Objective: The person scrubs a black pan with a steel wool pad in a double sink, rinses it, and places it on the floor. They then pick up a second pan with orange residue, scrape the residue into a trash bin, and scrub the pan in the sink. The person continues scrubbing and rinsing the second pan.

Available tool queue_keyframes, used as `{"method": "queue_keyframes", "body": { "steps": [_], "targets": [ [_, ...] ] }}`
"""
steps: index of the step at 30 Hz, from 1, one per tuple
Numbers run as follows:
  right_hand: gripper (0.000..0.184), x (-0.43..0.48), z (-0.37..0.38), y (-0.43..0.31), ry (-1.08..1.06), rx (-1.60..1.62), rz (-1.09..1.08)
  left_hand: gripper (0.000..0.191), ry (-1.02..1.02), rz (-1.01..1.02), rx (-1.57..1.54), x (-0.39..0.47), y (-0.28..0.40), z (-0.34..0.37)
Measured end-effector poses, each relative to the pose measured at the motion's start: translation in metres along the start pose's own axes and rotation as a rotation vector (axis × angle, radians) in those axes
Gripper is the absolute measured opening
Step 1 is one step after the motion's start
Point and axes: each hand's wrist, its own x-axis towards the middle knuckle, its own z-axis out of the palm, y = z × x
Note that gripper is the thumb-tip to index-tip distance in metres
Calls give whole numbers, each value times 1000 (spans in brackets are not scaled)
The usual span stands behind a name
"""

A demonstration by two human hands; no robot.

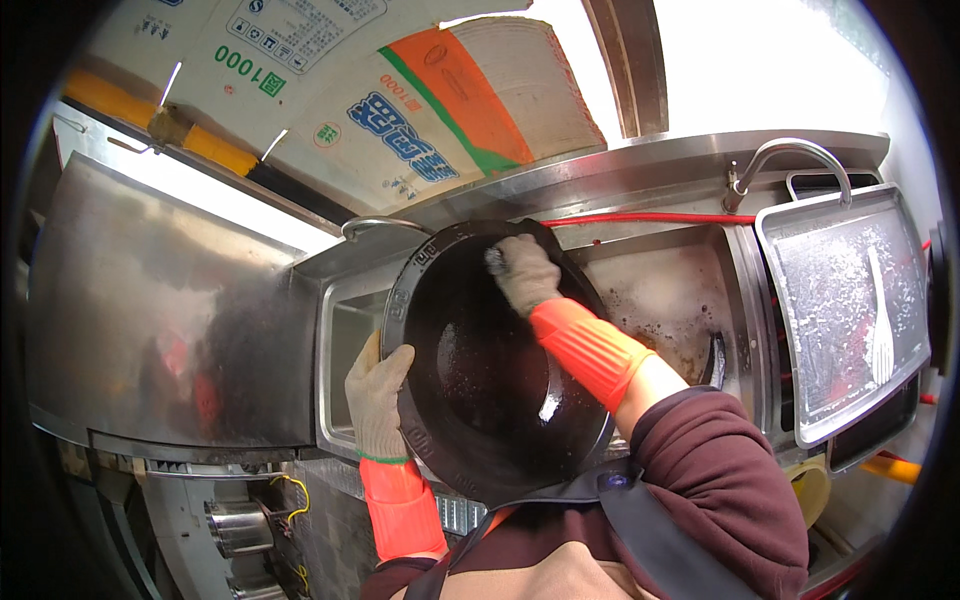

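Note:
A large black cast-iron pan (480, 427) with a raised pattern on its wide rim is tilted over a stainless-steel double sink. My left hand (380, 397), in a pale knit glove, grips the pan's left rim, thumb on top. Inside the pan, my right hand (529, 276), gloved alike, is closed on a silvery scouring pad (495, 261) against the far wall; most of the pad is hidden by the fingers. Orange rubber cuffs cover both wrists. The pan's inner surface looks wet. Parts of the left basin (346, 360) and the soiled right basin (660, 262) show around it.
At right, a metal tray (825, 322) carries a fork-shaped utensil (881, 322) and whitish residue. A curved faucet (787, 146) reaches over it. A red hose (645, 217) runs behind the sink. Left stands a steel counter (165, 315); printed cardboard (330, 97) leans behind.

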Motion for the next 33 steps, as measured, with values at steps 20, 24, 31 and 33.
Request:
{"method": "queue_keyframes", "body": {
  "steps": [20,24,31,33],
  "targets": [
    [49,-134,-99,182,-365,-288,192,44,83,-29,3,-28,-14,-5],
    [97,-151,-97,241,-455,-655,209,39,57,-28,-14,-28,-13,-4],
    [44,-132,-54,342,-562,-489,469,41,81,-35,-35,-29,-12,-2],
    [38,-129,-50,334,-185,279,716,40,99,-48,-53,-30,-13,-1]
  ]
}}
